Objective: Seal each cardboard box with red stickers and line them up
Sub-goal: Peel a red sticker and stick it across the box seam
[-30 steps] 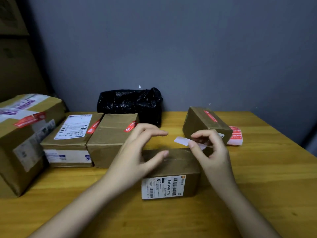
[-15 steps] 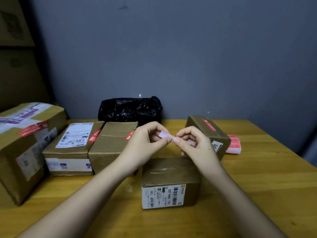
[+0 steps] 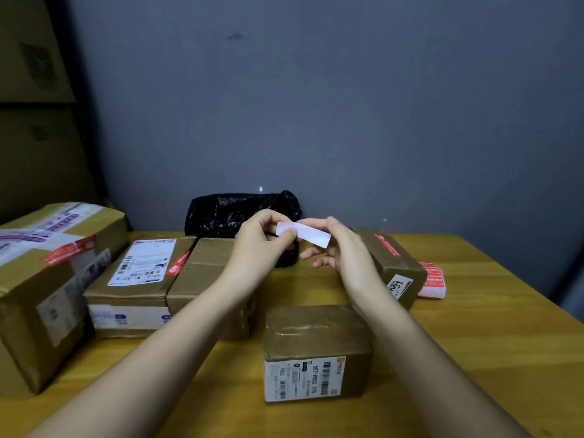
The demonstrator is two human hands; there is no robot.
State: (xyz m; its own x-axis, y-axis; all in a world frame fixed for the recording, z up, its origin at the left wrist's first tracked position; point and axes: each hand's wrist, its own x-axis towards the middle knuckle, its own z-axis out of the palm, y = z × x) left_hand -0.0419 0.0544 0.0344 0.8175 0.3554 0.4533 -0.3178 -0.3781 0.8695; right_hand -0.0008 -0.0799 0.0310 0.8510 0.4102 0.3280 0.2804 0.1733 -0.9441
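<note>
Both hands hold one sticker strip [image 3: 308,236] above the table, its pale back side facing me. My left hand [image 3: 264,245] pinches its left end and my right hand [image 3: 339,248] pinches its right end. Below them stands a small cardboard box [image 3: 316,336] with a barcode label on its front and no red sticker visible on top. Three boxes with red stickers sit in a row on the left: a large one [image 3: 47,279], a flat one [image 3: 132,286] and a plain one [image 3: 202,273]. Another stickered box [image 3: 392,263] lies behind my right hand.
A stack of red stickers [image 3: 433,279] lies at the right behind the stickered box. A black plastic bag [image 3: 227,213] sits against the grey wall. Large cartons [image 3: 34,121] are stacked at the far left. The wooden table [image 3: 474,343] reaches to the right edge.
My left hand came up to meet the right one and took the strip's left end. Both hands have risen with the strip, which is now spread out between them.
</note>
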